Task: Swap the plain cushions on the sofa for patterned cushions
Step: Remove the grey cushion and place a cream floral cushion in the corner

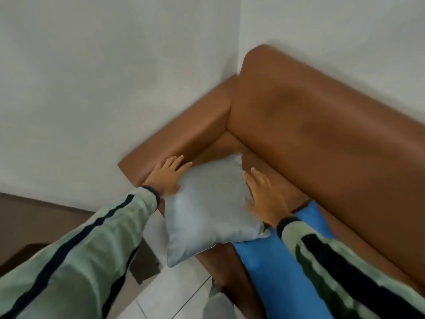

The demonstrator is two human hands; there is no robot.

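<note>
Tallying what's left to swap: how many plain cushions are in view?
2: a grey cushion between both hands at the sofa's arm end, a blue cushion beside it. Others may be hidden.

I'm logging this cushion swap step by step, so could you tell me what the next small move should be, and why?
Probably close both hands on the grey cushion and lift it off the sofa. The left hand and right hand lie flat with fingers spread against its opposite edges, not yet gripping, and it is plain, so it has to go. The blue cushion beside it would follow.
</note>
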